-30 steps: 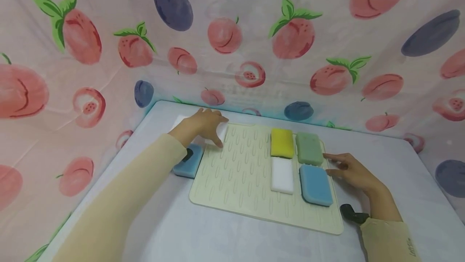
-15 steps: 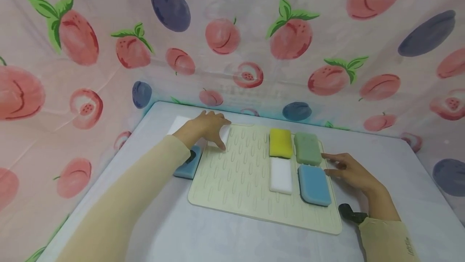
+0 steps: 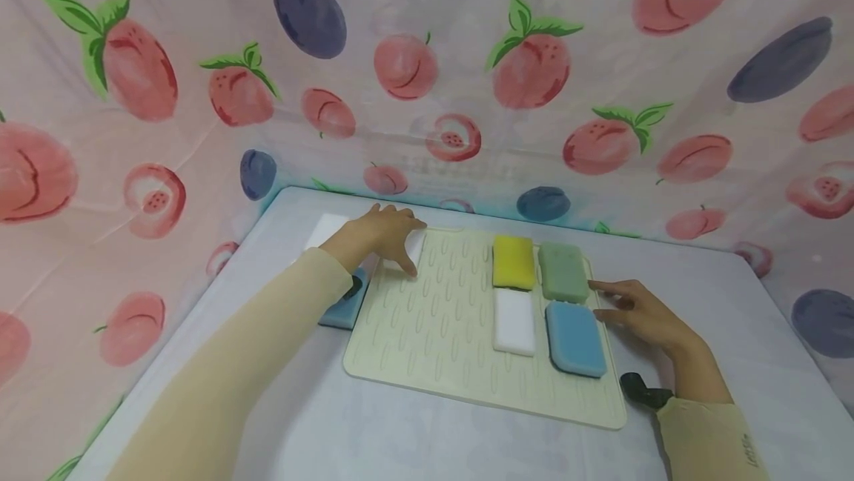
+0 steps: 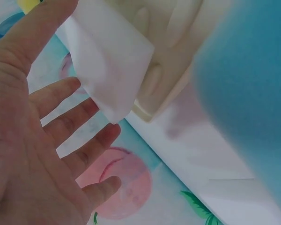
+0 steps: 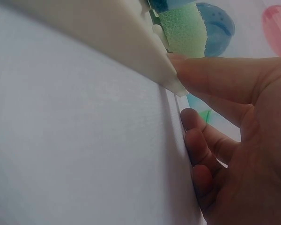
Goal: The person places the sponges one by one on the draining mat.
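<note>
Head view shows my left hand (image 3: 380,238) spread, thumb touching the flat white sponge (image 3: 332,231) at the far-left corner of the ridged cream mat (image 3: 427,325) — next, I judge, pinch it — while my right hand (image 3: 637,310), fingers straight, steadies the mat's right edge.

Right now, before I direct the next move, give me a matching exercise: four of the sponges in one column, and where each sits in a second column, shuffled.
Things:
1. yellow rectangular sponge
2. green rectangular sponge
3. white rectangular sponge
4. blue rectangular sponge on the ridged cream mat

Places:
A. near row, at the mat's right edge
B. far row, left of the green one
C. near row, just in front of the yellow one
D. far row, beside the right hand's fingertips

Pairs: 1-B, 2-D, 3-C, 4-A
</note>
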Motion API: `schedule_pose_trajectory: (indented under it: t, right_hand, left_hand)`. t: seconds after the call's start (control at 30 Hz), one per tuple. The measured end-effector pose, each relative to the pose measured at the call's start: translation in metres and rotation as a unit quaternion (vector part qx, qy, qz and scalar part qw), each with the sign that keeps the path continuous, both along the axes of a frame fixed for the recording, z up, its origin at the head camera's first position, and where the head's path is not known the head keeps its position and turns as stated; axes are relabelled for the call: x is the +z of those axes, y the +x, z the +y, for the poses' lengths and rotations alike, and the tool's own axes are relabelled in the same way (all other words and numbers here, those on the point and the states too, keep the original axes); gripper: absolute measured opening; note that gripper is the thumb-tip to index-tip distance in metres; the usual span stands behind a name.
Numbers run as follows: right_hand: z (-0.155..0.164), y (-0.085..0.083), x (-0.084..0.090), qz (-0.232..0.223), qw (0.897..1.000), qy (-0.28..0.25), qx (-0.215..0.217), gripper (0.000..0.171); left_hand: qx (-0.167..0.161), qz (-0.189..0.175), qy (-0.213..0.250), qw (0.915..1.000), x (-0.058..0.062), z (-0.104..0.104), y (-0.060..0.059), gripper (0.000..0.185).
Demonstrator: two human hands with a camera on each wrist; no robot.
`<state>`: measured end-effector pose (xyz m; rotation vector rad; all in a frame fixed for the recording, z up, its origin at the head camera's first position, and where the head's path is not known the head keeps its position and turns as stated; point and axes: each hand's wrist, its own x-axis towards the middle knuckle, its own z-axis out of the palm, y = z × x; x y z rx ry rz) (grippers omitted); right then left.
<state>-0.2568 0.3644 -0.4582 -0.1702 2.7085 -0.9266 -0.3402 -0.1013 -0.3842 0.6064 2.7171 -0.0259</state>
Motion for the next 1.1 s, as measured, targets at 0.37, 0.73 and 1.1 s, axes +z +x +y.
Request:
schedule_pose_trajectory:
  t: [0.37, 0.73, 1.1]
  right_hand:
    - [-0.0026, 0.0007, 0.0019, 0.000, 1.000, 0.008, -0.007, 0.067]
    - [-0.0038, 0.0024, 0.0040, 0.004, 1.000, -0.001, -0.004, 0.066]
    - [-0.0034, 0.0023, 0.0022, 0.000, 1.000, 0.000, -0.009, 0.066]
  left_hand:
    - [0.004, -0.006, 0.003, 1.0000, -0.0019, 0.0028, 0.0001, 0.105]
    - [0.002, -0.014, 0.004, 0.9999, -0.0029, 0.0023, -0.0001, 0.105]
    - [0.006, -0.017, 0.009, 0.9998, 0.0006, 0.0003, 0.0006, 0.107]
